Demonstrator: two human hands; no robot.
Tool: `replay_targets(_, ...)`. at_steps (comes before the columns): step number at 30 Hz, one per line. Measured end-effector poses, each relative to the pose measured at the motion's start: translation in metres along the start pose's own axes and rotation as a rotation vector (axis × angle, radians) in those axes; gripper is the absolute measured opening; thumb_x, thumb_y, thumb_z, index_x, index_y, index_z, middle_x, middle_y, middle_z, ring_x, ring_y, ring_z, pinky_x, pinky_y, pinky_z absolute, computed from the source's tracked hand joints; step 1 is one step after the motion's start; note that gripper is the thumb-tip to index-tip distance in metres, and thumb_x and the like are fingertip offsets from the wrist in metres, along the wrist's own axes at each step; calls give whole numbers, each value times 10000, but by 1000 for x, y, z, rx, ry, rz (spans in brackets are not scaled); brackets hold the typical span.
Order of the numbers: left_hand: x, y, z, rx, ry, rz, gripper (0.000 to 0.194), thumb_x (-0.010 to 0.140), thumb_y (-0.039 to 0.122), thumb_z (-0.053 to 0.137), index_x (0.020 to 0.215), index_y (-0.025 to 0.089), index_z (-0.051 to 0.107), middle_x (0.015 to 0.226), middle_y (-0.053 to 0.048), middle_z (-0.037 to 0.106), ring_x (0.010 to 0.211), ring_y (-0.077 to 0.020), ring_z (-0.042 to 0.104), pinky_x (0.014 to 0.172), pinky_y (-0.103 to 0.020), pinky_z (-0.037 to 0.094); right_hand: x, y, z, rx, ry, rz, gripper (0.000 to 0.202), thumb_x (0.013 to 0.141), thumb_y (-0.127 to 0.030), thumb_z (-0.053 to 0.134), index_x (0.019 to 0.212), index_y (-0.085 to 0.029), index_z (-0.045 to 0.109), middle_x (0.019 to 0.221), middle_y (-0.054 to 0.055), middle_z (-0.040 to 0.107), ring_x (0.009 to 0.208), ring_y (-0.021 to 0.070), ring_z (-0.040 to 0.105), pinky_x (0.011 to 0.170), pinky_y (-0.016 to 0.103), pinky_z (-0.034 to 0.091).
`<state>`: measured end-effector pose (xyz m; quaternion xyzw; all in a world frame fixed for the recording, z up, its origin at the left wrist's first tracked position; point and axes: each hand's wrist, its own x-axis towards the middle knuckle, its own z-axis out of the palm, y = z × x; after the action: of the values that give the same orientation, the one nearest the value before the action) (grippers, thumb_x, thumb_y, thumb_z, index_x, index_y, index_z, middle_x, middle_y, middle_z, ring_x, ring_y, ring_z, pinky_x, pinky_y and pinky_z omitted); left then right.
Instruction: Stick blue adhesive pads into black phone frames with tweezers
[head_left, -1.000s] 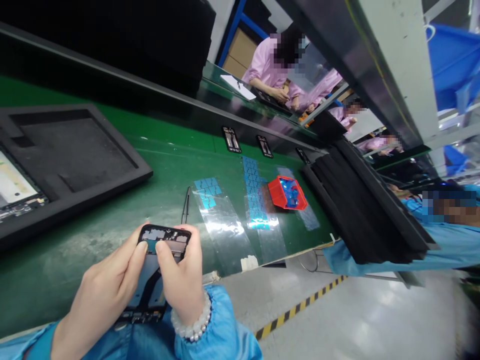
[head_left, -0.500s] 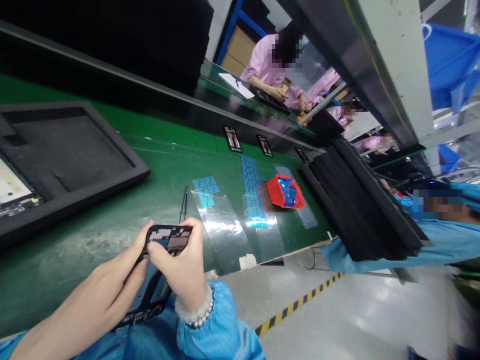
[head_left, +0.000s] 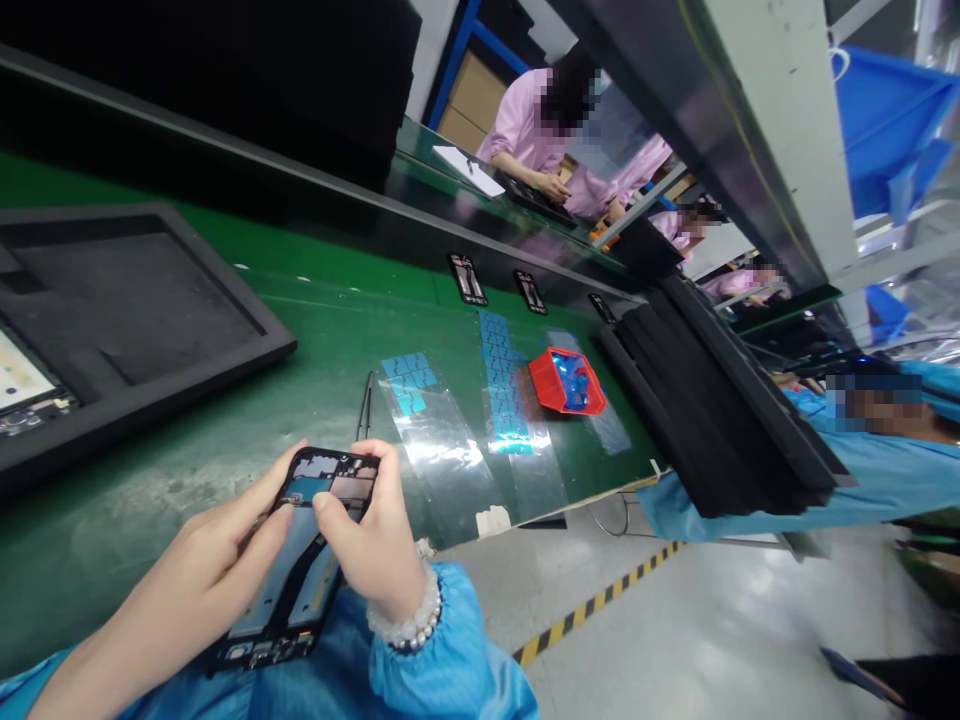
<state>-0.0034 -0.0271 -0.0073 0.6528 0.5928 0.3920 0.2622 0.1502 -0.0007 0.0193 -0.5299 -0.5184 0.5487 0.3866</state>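
Note:
Between my two hands is a black smartphone frame (head_left: 277,590) with its inner parts exposed, tilted above my lap at the bench edge. My left hand (head_left: 217,555) grips its left side, thumb near a blue patch in the upper part. Closed round the upper right edge, my right hand (head_left: 375,540) rests its thumb on the inside of the frame. Tweezers (head_left: 365,405) lie on the green bench just beyond my right fingers. Right of them is a clear sheet (head_left: 442,440) carrying blue stickers (head_left: 409,380), with another sticker sheet (head_left: 504,375) beside it.
A red bin (head_left: 547,385) holds blue scraps. Black foam trays (head_left: 720,400) are stacked at right; another foam tray (head_left: 277,340) lies left with a phone part in it. More phone frames (head_left: 469,280) line the back. Co-workers in pink (head_left: 517,110) and blue (head_left: 885,470) sit nearby.
My right thumb has drawn back toward the right edge, and my left thumb has shifted, uncovering more of the frame's inside with a blue patch. The frame's lower end shows more now.

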Motion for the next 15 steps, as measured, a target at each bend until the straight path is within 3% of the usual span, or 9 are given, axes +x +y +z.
replay_targets(3,3,7,0,7,0,-144,539,856,531,467,1272,223,616,876,34,801,610,-141,726,533,-175,539,0,0,1,-90,14,-76,411,693,-249,596,1070,-220,433,925,23,578,827,173,586,782,345,529)
replay_targets(6,7,15,0,47,23,-205,407,841,552,466,1023,256,677,663,68,748,501,-140,678,476,-175,498,-1,1,5,-121,54,-79,364,702,-274,627,1015,-224,449,901,19,589,822,176,595,777,345,535)
replay_targets(11,11,19,1,78,42,-156,420,873,571,420,1030,265,660,752,42,771,567,-159,716,499,-187,501,-3,5,11,1,49,-10,339,721,-311,626,1002,-222,459,893,11,595,819,173,607,794,346,532)
replay_targets(15,7,12,2,42,23,-111,518,890,579,396,1169,235,665,1033,-8,785,831,-193,759,660,-195,565,-3,6,12,27,125,-8,264,739,-277,587,975,-221,481,846,-6,571,791,168,591,780,343,532)
